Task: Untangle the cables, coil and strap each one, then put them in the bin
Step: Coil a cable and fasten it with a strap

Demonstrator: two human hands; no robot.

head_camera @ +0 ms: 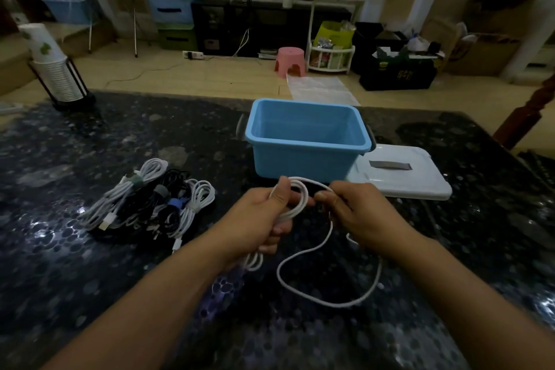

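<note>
Over table [90,294], before bin [303,159] | risk: your loose tail may snag or kink, springing the coil | white cable [300,261] bridges both hands | left hand [258,219] grips coil | right hand [357,213] pinches strand | strapped cables [150,201] lie left, outside bin

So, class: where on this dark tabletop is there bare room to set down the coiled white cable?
Bare patches: the tabletop left of the forearms, below the strapped cable bundles; and the stretch between the cup holder and blue bin. Crowded: around the bundles, and beside the bin where the white lid lies.
</note>
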